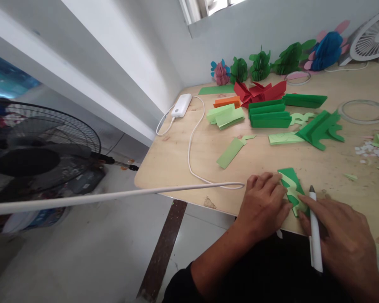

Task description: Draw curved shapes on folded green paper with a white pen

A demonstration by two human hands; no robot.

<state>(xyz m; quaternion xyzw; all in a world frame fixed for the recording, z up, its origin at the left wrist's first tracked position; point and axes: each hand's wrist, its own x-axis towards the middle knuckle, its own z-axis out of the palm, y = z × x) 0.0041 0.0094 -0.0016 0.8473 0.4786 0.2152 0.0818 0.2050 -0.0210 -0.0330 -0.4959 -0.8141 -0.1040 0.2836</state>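
Observation:
A dark green folded paper strip [298, 182] lies near the table's front edge, with a wavy light green cutout [291, 186] on top of it. My left hand [265, 206] presses the left side of these papers, its fingers bent together. From the right, my right hand [341, 235] has its fingertips on the cutout and the strip. A white pen [315, 235] with a dark tip pointing away from me is held in the right hand, between the fingers. Parts of both papers are hidden under the fingers.
Folded green papers [269, 119], red papers [260, 93] and a light green strip [230, 152] lie beyond my hands. Paper figures [260, 66] and a small fan [377, 38] stand along the wall. A white cable [113, 195] crosses the left front. A power bank [181, 105] rests at the left.

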